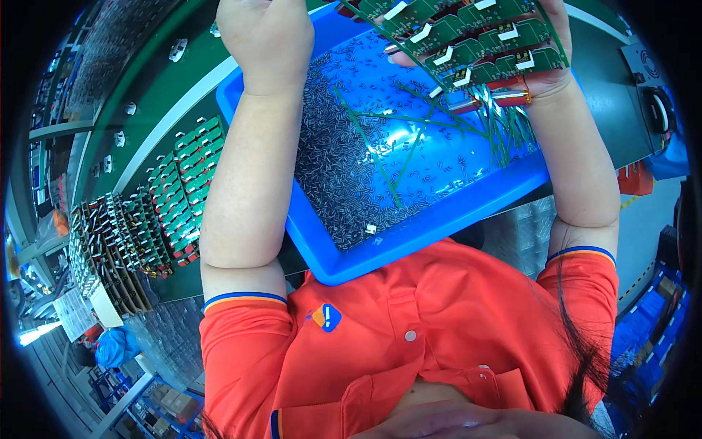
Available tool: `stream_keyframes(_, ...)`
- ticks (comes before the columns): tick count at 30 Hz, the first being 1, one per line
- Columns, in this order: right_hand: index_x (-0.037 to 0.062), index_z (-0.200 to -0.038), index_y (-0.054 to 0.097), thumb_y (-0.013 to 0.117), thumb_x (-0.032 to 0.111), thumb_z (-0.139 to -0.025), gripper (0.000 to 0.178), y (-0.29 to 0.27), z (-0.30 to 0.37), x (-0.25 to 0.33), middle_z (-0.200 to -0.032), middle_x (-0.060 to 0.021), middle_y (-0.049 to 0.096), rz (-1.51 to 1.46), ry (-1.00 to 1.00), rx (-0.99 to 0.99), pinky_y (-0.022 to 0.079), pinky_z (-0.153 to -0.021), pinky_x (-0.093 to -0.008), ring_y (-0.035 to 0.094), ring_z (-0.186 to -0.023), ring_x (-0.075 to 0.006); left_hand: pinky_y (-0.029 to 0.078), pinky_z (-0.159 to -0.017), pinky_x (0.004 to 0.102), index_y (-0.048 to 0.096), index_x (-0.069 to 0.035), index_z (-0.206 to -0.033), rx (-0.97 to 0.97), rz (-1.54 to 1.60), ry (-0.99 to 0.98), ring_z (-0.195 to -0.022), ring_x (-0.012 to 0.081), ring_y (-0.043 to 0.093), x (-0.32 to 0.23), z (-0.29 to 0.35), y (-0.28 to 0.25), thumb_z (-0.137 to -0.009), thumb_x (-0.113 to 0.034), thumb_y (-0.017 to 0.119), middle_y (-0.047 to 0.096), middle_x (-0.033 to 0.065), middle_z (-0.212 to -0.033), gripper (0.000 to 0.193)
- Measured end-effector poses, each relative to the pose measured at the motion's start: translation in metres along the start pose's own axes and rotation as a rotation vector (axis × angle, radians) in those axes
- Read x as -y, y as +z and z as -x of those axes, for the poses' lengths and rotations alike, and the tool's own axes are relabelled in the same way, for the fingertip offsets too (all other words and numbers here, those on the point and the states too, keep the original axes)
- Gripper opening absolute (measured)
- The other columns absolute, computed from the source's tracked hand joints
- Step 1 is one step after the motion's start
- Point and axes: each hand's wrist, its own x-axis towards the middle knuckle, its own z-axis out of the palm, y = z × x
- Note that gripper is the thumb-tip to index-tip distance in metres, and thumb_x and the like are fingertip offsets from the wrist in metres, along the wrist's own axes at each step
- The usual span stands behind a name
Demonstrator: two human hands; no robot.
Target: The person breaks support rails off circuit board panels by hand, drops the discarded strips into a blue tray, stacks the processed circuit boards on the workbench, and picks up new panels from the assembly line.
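Note:
My right hand (550, 79) grips the right end of a panel of green circuit boards (479, 45) with white connectors and red parts. The panel is tilted over a blue tray (431, 241), its top cut off by the picture's edge. At the upper left my left hand (267, 44) is raised with its back showing. Its fingers look curled, mostly out of view, and anything in them is hidden. Many small dark metal pieces (329, 175) lie in the tray, heaped at its left. Thin green strips (369, 143) lie across the tray, with more bunched below the panel.
Left of my left forearm stand rows of green board panels (186, 179) and upright boards (110, 241). A green conveyor (157, 80) carrying small white parts (178, 50) runs behind them. At the right are a fan-like black device (656, 110) and a red bin (635, 180).

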Motion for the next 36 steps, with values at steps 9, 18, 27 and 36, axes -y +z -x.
stream_keyframes(9, 0.0123, -0.151, 0.040, 0.057, 0.060, -0.091, 0.079, 0.005, -0.004, 0.000, -0.151, -0.0179, 0.045, 0.022, -0.004, -0.090, 0.034, -0.102, -0.0757, 0.052, -0.130, -0.0406, 0.046, -0.072, 0.0204, 0.065, 0.001, -0.102, -0.040, 0.094, -0.161, -0.080, 0.0058, 0.056, -0.009, -0.002, 0.009, -0.096, -0.006, 0.064, 0.065, 0.0009, -0.094, 0.010)
stream_keyframes(18, 0.0122, -0.151, 0.040, 0.055, 0.060, -0.092, 0.077, -0.001, 0.000, -0.001, -0.150, -0.0180, 0.045, 0.041, -0.004, -0.104, 0.033, -0.102, -0.0764, 0.052, -0.130, -0.0399, 0.045, -0.070, 0.0198, 0.065, 0.000, -0.099, -0.063, 0.031, -0.176, -0.077, 0.0054, 0.055, -0.015, -0.001, 0.011, -0.097, -0.008, 0.064, 0.064, -0.0005, -0.087, 0.008)
stream_keyframes(27, 0.0117, -0.148, 0.045, 0.054, 0.059, -0.093, 0.073, -0.006, 0.003, -0.001, -0.144, -0.0174, 0.053, 0.018, -0.007, -0.053, 0.035, -0.100, -0.0766, 0.056, -0.125, -0.0408, 0.043, -0.067, 0.0211, 0.061, -0.003, -0.089, -0.149, 0.047, -0.085, -0.073, 0.0055, 0.052, -0.014, -0.005, 0.010, -0.101, -0.014, 0.059, 0.060, -0.0015, -0.080, 0.017)
stream_keyframes(36, 0.0114, -0.145, 0.050, 0.055, 0.057, -0.094, 0.068, 0.000, 0.000, -0.002, -0.140, -0.0160, 0.057, 0.059, -0.010, -0.109, 0.035, -0.099, -0.0774, 0.058, -0.123, -0.0398, 0.042, -0.068, 0.0224, 0.064, -0.003, -0.089, -0.161, 0.129, -0.152, -0.074, 0.0055, 0.051, -0.003, -0.003, 0.003, -0.106, -0.027, 0.049, 0.059, -0.0017, -0.078, 0.034)
